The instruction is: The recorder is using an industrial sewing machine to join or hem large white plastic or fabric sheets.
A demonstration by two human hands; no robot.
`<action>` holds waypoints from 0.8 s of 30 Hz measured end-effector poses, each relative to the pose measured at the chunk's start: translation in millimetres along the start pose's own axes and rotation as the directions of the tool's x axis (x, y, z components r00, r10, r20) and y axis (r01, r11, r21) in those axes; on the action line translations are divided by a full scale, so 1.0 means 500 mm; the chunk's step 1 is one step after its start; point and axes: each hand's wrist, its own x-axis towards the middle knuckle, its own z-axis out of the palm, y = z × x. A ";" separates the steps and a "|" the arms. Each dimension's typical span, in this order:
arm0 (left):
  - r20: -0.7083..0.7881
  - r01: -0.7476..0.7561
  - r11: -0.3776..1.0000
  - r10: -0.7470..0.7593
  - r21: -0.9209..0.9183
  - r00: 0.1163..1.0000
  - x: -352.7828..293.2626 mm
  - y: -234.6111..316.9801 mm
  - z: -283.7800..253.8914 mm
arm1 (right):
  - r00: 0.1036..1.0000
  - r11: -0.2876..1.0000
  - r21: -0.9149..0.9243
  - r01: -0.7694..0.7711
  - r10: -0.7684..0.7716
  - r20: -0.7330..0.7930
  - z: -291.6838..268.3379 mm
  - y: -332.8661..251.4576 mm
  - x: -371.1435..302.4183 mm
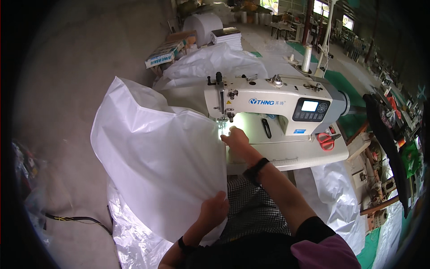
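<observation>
A large white plastic sheet (156, 166) spreads across the left and hangs down in front of me. Its right edge runs up to the needle of a white sewing machine (268, 96), where the lamp glows. My left hand (215, 209) is closed on that edge low down, close to my lap. Right beside the needle and presser foot, my right hand (236, 137) has its fingers pinched together at the sheet's edge. The fingertips are partly lost in the bright light. Black bands circle both wrists.
Black thread snips (266, 128) lie on the machine bed, and red-handled scissors (326, 141) rest at its right end. A thread cone (307, 59) stands behind the machine. More white sheeting (215, 62) is heaped at the back, near a large white roll (203, 28).
</observation>
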 end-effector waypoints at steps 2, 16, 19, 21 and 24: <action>0.029 0.021 0.999 -0.020 -0.047 0.999 0.004 0.009 -0.003 | 1.000 0.995 -0.100 -0.011 0.009 -0.022 0.029 -0.020 0.025; 0.046 -0.005 0.953 0.020 -0.304 0.999 0.004 -0.054 0.035 | 0.991 0.901 -0.415 0.125 -0.135 0.007 0.075 -0.060 -0.003; 0.054 0.018 0.951 -0.002 -0.310 0.999 0.003 -0.068 0.040 | 0.985 0.851 -0.500 0.162 -0.167 0.035 0.077 -0.057 -0.012; 0.008 0.000 0.962 0.002 -0.273 1.000 0.005 -0.072 0.041 | 0.980 0.845 -0.506 0.174 -0.198 0.006 0.077 -0.057 -0.018; -0.009 -0.011 0.987 0.010 -0.158 1.000 0.012 -0.064 0.033 | 0.988 0.841 -0.524 0.136 -0.156 0.007 0.071 -0.066 -0.015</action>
